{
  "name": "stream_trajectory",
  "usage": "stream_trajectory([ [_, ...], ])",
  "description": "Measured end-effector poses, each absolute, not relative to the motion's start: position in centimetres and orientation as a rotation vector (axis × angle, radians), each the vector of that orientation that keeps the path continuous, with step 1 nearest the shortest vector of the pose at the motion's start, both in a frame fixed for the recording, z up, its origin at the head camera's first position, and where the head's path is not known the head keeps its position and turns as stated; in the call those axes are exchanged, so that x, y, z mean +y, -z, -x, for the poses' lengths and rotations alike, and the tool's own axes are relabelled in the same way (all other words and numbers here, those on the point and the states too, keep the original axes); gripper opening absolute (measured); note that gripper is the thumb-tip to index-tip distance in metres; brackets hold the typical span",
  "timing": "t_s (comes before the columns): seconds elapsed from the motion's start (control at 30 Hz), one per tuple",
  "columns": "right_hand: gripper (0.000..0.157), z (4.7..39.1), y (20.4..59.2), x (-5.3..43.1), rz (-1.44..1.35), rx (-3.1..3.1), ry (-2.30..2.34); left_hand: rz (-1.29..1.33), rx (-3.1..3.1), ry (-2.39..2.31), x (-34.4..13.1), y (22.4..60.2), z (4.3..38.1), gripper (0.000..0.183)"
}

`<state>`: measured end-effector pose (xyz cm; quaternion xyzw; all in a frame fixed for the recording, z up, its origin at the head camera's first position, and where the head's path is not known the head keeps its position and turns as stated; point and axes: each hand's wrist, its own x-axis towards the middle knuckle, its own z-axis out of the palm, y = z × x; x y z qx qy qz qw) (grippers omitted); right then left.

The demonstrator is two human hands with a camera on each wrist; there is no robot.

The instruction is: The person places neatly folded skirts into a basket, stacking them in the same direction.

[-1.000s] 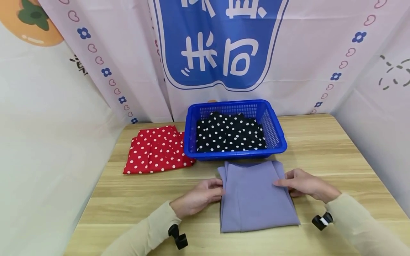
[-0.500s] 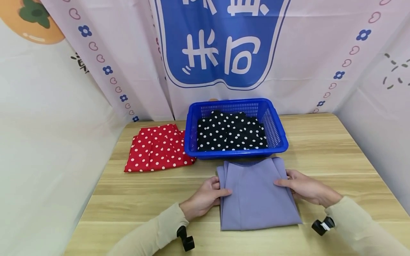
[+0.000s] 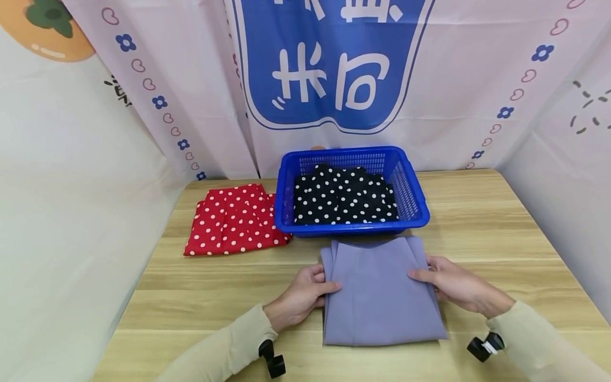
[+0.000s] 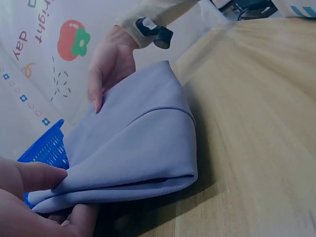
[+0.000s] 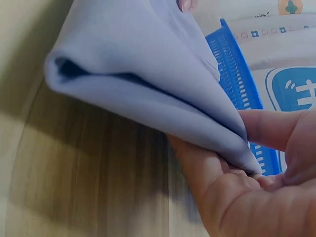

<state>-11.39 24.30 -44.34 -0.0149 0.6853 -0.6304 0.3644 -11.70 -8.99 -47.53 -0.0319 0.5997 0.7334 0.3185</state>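
A folded purple-grey cloth garment lies in front of the basket, held at both side edges. My left hand pinches its left edge, thumb on top and fingers underneath. At the opposite edge my right hand does the same. Both wrist views show the folded layers of the garment between thumb and fingers, with shadow on the table beneath it. Behind it stands a blue plastic basket holding a black cloth with white dots.
Left of the basket lies a folded red cloth with white dots, its right end against or under the basket. The wooden table meets a printed curtain at the back, with white hangings on both sides.
My left thumb has come over the garment's left edge and now grips it. The right hand keeps its hold. The garment has shifted very slightly left in the last half second.
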Motion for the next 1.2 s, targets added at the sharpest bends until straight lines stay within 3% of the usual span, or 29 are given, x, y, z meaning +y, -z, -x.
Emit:
stream_trajectory([
  [0.83, 0.053, 8.3, 36.9, 23.4, 0.230, 1.727, 1.639, -0.073, 1.420, -2.050, -11.9, 39.8, 7.2, 0.058],
  [1.2, 0.054, 11.3, 34.1, 22.9, 0.281, 1.882, 1.650, -0.088, 1.542, -2.180, -12.5, 37.2, 10.8, 0.048],
])
